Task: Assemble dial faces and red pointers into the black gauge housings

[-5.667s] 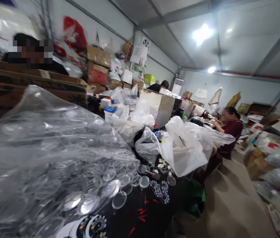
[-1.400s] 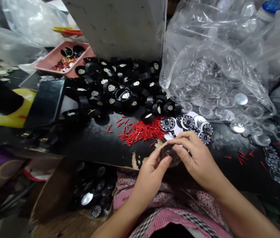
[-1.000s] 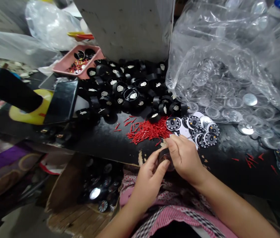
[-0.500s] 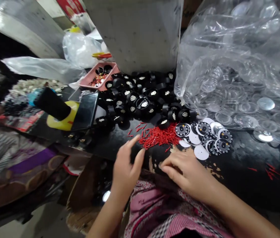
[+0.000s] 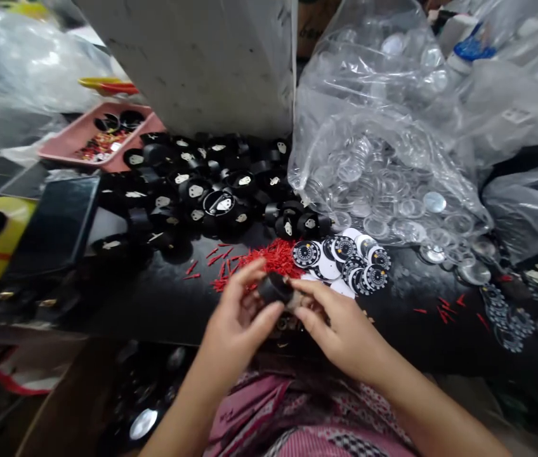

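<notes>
My left hand (image 5: 238,311) is wrapped round a small black round part (image 5: 275,288) above the table's front edge. My right hand (image 5: 333,314) is closed at the part's right side, its thumb and fingers pinched; what lies between them is too blurred to name. Just behind is a pile of small red pointers (image 5: 273,254). Printed black and white dials (image 5: 344,249) overlap to the right of the pile. Many black round housings (image 5: 195,190) with pale metal pieces inside stand behind the pointers.
A clear bag of transparent discs (image 5: 368,165) stands at the back right. A pink tray (image 5: 64,143), a phone (image 5: 57,219) and a yellow object (image 5: 12,254) are at the left. A grey panel (image 5: 202,70) rises behind. Loose red pointers (image 5: 445,311) lie far right.
The view has swung right. My hands have come together, and a black round part now shows between them. Earlier, my left hand was open with its fingers apart.
</notes>
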The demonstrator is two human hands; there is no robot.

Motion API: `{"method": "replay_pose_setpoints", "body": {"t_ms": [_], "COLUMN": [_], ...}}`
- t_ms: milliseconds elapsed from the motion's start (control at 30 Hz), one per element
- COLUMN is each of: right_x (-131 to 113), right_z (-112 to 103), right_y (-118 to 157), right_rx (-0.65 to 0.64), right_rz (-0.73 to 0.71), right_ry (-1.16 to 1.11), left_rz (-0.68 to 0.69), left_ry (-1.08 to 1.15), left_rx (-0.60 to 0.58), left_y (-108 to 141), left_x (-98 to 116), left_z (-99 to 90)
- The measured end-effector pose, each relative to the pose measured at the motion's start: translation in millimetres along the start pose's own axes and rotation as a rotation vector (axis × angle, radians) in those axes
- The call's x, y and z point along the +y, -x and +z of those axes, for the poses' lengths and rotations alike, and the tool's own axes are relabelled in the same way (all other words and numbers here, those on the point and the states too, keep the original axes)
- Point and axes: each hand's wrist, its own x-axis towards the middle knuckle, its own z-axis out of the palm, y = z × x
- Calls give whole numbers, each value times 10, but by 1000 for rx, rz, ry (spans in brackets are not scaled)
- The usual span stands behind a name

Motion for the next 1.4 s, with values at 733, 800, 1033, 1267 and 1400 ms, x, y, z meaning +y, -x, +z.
{"method": "replay_pose_setpoints", "body": {"t_ms": [733, 800, 1033, 1267, 1400], "right_x": [325, 261, 86, -61, -121], "right_z": [-740, -656, -358, -228, -165], "right_y": [-335, -283, -128, -116, -117], "right_rx": [373, 397, 292, 309, 243], "right_rz": [70, -13, 106, 15, 18], "right_ry": [116, 89, -154, -9, 29], "left_rz": [-543, -560, -483, -409, -392], "left_ry": [853, 933, 990, 882, 793], "left_rx": [-103, -122, -14, -128, -107], "left_y": [367, 344, 200, 311, 349], "left_x": [114, 159, 129, 90, 121], "left_z": [248, 296, 457, 486, 483]}}
